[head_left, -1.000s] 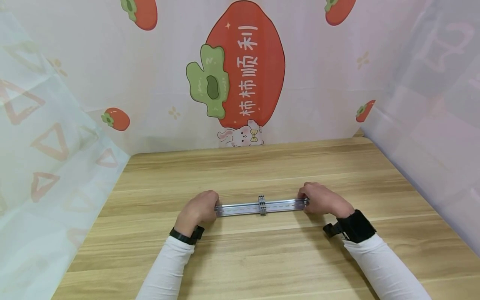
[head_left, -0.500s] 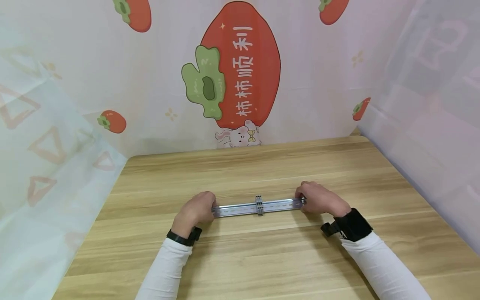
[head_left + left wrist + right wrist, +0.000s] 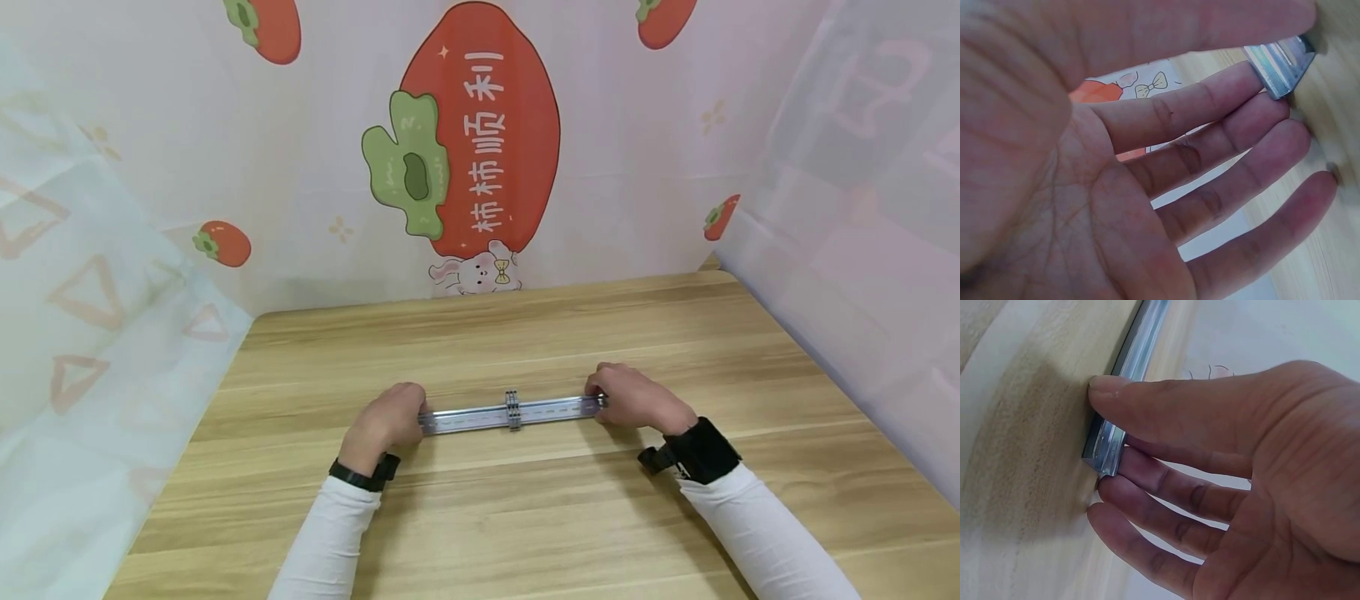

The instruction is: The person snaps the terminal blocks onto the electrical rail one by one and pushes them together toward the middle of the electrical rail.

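A silvery slotted metal mounting rail [image 3: 472, 420] lies crosswise on the wooden table, its right end slightly farther back. Near its middle sits a small grey ribbed clip-like piece [image 3: 513, 411], too small to make out exactly. My left hand [image 3: 386, 421] pinches the left end; in the left wrist view the rail's corner [image 3: 1282, 69] shows between thumb and index finger, with the other fingers spread. At the opposite end, my right hand [image 3: 633, 398] holds the rail with the thumb in front and fingers behind. The rail's end [image 3: 1105, 450] sticks out below that thumb.
The wooden table [image 3: 480, 517] reaches back to a white printed curtain [image 3: 315, 167] with persimmon drawings. Pale sheets hang along the left side [image 3: 112, 358] and the right side [image 3: 862, 250]. A black wrist strap [image 3: 701, 450] is on the right wrist.
The rail and both hands have shifted very slightly left, and the head view has turned a little too. Both hands keep their hold on the rail's ends.
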`<state>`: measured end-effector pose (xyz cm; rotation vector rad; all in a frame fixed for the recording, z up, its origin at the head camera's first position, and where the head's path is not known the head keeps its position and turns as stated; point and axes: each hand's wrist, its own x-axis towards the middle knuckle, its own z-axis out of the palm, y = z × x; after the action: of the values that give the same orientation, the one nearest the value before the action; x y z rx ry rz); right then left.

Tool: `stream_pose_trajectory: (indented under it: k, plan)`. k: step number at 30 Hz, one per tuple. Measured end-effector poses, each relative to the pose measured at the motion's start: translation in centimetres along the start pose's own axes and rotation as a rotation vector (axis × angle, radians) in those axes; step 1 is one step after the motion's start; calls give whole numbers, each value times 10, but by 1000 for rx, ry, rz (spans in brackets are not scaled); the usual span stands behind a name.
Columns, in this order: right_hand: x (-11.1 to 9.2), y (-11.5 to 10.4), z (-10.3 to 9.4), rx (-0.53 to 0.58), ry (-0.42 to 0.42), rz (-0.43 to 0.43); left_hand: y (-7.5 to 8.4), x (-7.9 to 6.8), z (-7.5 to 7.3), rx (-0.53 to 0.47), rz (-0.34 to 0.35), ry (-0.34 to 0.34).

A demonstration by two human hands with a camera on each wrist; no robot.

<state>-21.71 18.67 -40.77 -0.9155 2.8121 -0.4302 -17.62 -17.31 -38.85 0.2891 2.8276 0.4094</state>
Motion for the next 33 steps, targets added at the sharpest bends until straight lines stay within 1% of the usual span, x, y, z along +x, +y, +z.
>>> stream_pose_trajectory:
  k: [9, 22, 28, 33]
  plan:
    - [0, 0, 0, 15, 15, 10, -1, 2, 0, 30, 1, 13]
    - [-1, 1, -1, 13, 2, 26, 0, 4, 1, 21, 7, 9]
    - [-2, 3, 0, 13, 5, 34, 1, 6, 2, 25, -5, 4]
    - [-2, 4, 0, 22, 1, 23, 0, 4, 2, 16, 6, -4]
